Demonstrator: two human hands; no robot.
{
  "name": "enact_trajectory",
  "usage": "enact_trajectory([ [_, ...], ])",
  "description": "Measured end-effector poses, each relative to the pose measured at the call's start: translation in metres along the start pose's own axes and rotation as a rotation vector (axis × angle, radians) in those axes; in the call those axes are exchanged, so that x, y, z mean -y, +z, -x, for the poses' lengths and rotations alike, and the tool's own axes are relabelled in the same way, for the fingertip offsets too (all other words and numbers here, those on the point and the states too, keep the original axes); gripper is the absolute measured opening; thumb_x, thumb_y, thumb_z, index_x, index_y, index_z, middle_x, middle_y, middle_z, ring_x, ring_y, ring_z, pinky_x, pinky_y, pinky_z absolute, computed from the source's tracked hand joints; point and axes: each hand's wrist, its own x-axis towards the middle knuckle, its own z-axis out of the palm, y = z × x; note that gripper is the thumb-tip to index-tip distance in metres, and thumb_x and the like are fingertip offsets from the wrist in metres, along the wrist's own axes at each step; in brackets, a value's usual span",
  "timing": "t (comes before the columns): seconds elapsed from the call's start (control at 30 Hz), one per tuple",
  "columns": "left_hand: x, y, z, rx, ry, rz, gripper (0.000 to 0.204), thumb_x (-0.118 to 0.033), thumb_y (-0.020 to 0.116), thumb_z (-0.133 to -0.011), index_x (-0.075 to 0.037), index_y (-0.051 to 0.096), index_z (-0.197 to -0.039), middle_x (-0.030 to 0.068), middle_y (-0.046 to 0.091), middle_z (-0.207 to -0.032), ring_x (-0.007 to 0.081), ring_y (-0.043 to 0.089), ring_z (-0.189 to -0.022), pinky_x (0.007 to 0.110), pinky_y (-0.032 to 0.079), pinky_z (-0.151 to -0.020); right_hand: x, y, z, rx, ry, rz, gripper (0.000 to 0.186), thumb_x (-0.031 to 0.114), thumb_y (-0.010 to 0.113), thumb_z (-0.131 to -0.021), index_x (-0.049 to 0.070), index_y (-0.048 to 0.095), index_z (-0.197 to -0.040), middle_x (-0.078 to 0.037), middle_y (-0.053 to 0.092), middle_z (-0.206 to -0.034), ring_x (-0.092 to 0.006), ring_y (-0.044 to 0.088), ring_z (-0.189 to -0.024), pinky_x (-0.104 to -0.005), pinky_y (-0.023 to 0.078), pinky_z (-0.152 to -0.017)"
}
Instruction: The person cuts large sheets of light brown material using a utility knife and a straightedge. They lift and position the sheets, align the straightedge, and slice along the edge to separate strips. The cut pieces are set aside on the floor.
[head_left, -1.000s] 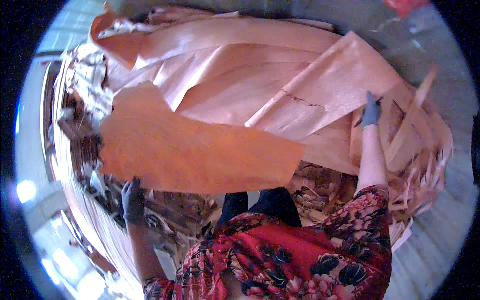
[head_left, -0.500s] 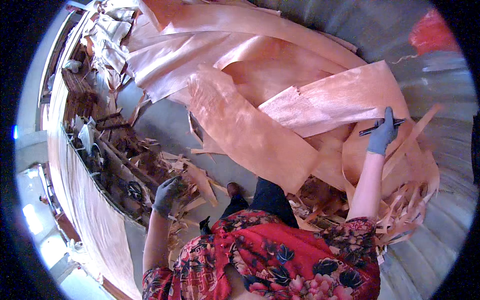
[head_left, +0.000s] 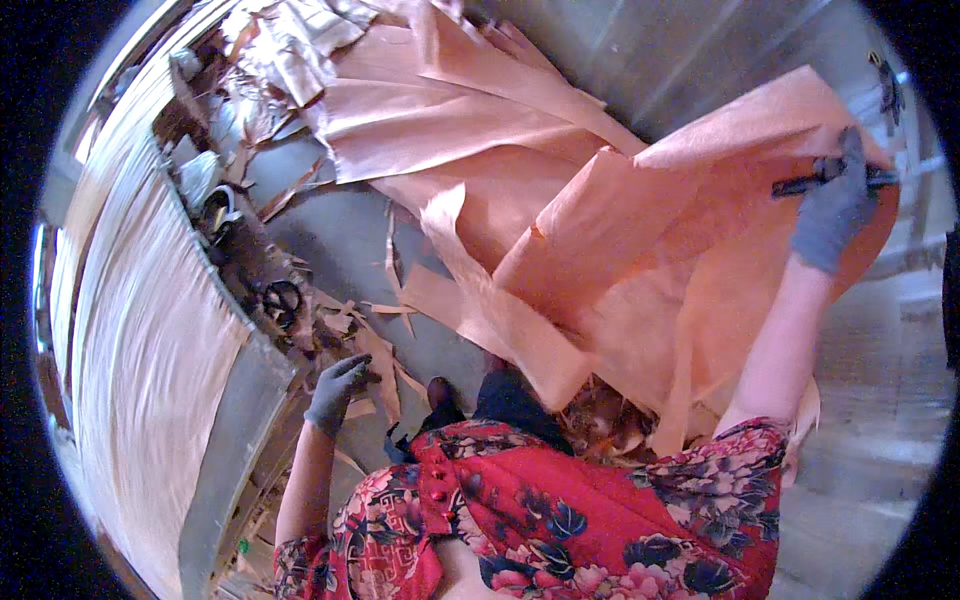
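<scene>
My gloved right hand [head_left: 840, 195] grips a black tool [head_left: 800, 185], perhaps a cutter, at the upper right, against a large pinkish veneer sheet [head_left: 735, 125] that is raised and folded over. My gloved left hand [head_left: 340, 385] is low at the centre left with fingers loosely bent and apart, holding nothing, near wood scraps. A narrower peach sheet [head_left: 530, 350] lies across the middle, beside my legs. More wide, overlapping sheets [head_left: 440, 125] stretch behind it.
On the left stands a long stack of pale veneer [head_left: 140, 350] with a curved edge. Broken strips and black looped objects [head_left: 282, 305] lie along its inner side on the grey floor [head_left: 350, 250]. White torn pieces [head_left: 290, 50] are heaped at the upper left.
The orange sheet at my left hand a second ago has been let go. My right hand has moved up and right with the sheet there lifted further. The view has turned.
</scene>
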Motion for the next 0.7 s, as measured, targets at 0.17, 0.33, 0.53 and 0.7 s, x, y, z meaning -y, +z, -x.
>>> enact_trajectory([
  [0.17, 0.022, -0.033, 0.094, -0.222, 0.092, 0.030, 0.042, -0.019, 0.053, -0.084, 0.005, 0.051, -0.119, 0.0122, 0.064, -0.092, 0.0187, 0.060, -0.089, 0.029, 0.043, -0.081, 0.031, 0.083, -0.004, 0.276, -0.256, 0.047, 0.013, 0.016, 0.067, -0.077, 0.011, 0.054, -0.079, 0.001, 0.049, -0.068, -0.0108, 0.046, -0.057, -0.0252, 0.038, -0.051],
  [0.33, 0.072, -0.038, 0.194, -0.418, 0.035, 0.106, 0.038, -0.015, 0.051, -0.085, 0.002, 0.052, -0.119, 0.0121, 0.064, -0.097, 0.0158, 0.060, -0.090, 0.026, 0.043, -0.083, 0.000, 0.067, 0.103, 0.448, 0.048, 0.016, 0.012, 0.016, 0.066, -0.077, 0.011, 0.055, -0.079, 0.000, 0.050, -0.068, -0.0119, 0.047, -0.057, -0.0259, 0.038, -0.051],
  [0.53, 0.158, -0.054, 0.272, -0.591, 0.134, 0.366, 0.039, -0.014, 0.054, -0.085, 0.005, 0.051, -0.118, 0.0110, 0.064, -0.094, 0.0168, 0.060, -0.087, 0.027, 0.044, -0.081, -0.047, 0.027, 0.300, 0.919, 0.459, 0.132, 0.011, 0.016, 0.065, -0.077, 0.011, 0.055, -0.078, 0.000, 0.051, -0.067, -0.0131, 0.048, -0.057, -0.0268, 0.039, -0.051],
  [0.7, 0.243, -0.075, 0.347, -0.837, 0.155, 0.651, 0.037, -0.012, 0.053, -0.085, 0.005, 0.051, -0.118, 0.0098, 0.064, -0.094, 0.0166, 0.061, -0.086, 0.027, 0.046, -0.079, -0.035, 0.026, 0.478, 1.449, 0.678, 0.177, 0.010, 0.016, 0.065, -0.077, 0.011, 0.056, -0.078, -0.001, 0.051, -0.067, -0.0141, 0.048, -0.057, -0.0276, 0.040, -0.051],
])
